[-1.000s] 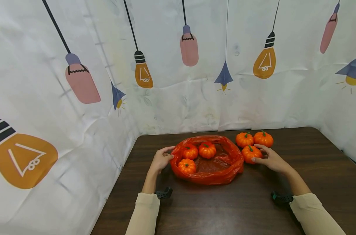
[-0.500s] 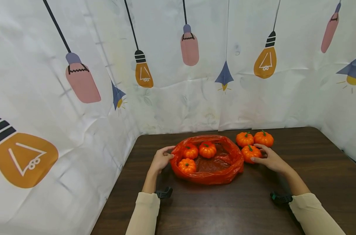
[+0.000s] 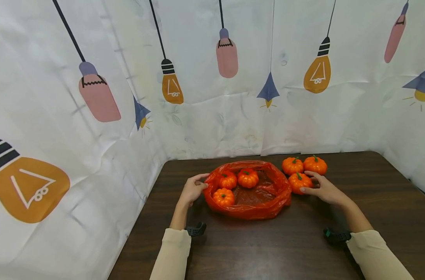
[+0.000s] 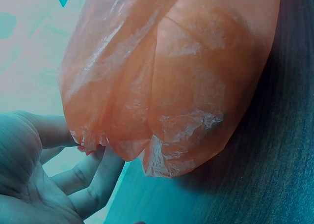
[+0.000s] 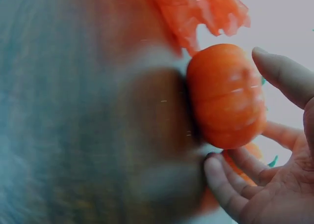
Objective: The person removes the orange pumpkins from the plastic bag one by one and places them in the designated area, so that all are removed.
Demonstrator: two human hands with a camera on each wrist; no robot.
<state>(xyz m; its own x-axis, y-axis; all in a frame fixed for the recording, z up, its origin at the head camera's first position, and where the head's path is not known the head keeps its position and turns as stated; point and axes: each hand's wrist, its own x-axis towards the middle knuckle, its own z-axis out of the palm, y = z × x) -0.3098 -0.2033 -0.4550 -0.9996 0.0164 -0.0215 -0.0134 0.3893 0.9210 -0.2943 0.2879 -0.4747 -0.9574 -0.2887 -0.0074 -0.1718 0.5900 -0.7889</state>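
A red plastic bag [image 3: 249,212] stands with its mouth wide and its rim rolled down. Inside lie three small orange pumpkins, one at the front [image 3: 223,197] and two behind [image 3: 248,178]. My left hand [image 3: 190,191] pinches the bag's left rim; the left wrist view shows thumb and fingers at the gathered plastic [image 4: 142,86]. To the right of the bag, my right hand [image 3: 325,190] has its thumb and fingers round the sides of another pumpkin [image 3: 298,183], which sits on the table. In the right wrist view this pumpkin [image 5: 225,96] fills the space between thumb and fingers.
Just behind the right hand's pumpkin are two more pumpkins, one on the left [image 3: 292,166] and one on the right [image 3: 315,165]. The dark wooden table [image 3: 261,249] ends at a white curtain [image 3: 212,128] printed with lamps.
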